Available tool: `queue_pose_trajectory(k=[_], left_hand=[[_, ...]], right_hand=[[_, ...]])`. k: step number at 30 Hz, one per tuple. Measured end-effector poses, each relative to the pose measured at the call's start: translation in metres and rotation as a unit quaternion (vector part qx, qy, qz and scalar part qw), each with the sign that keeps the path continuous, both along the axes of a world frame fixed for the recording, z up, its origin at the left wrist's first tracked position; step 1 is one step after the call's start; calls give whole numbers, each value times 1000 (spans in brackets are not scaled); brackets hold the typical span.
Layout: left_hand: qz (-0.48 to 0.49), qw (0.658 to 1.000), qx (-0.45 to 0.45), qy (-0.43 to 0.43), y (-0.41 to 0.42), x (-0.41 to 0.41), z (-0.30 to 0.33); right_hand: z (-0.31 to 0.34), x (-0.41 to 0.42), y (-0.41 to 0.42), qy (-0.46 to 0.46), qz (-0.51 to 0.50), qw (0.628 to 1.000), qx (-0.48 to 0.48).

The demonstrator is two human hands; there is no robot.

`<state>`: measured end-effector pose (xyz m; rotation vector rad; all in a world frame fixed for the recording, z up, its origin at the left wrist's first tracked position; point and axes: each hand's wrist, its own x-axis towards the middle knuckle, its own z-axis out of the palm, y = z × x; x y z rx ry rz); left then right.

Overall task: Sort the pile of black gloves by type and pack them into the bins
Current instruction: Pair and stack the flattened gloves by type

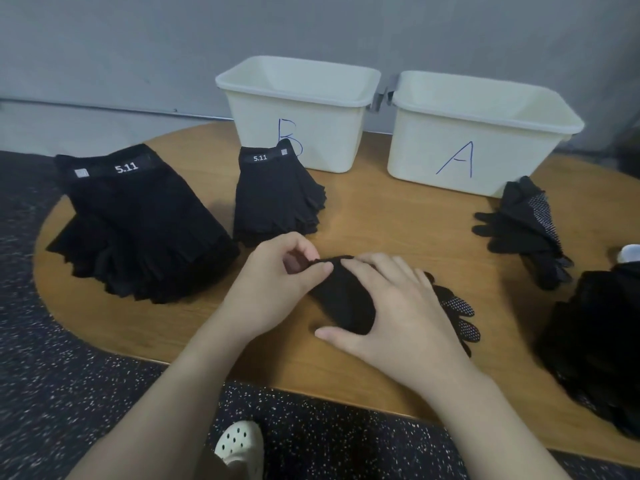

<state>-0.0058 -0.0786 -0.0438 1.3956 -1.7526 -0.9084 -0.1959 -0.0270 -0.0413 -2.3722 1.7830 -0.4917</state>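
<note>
A black dotted-palm glove lies on the wooden table near its front edge. My left hand pinches the glove's cuff at its upper left. My right hand lies flat over its middle and hides most of it; the dotted fingertips stick out to the right. A large stack of fingerless "5.11" gloves sits at the left, a smaller one in front of bin B. A few dotted gloves lie beside bin A.
A loose heap of black gloves fills the table's right edge, with a small white object behind it. Both cream bins stand at the back against the grey wall. Dark speckled floor surrounds the table, and a white clog shows below.
</note>
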Motion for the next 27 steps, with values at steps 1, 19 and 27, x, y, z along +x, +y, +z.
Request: queue_pose_trajectory(k=[1,19,27], left_hand=[[-7,999,11,49,1,-1,2],[-106,973,-26,-204,20,-52,-12],[-172,983,47,-32,23,-28,5]], right_hand=[[-3,2,0,3,-6,1000,-16],[25,-41,-2,-566,-157,808,44],[30,-47,-1,-577,-148,800,77]])
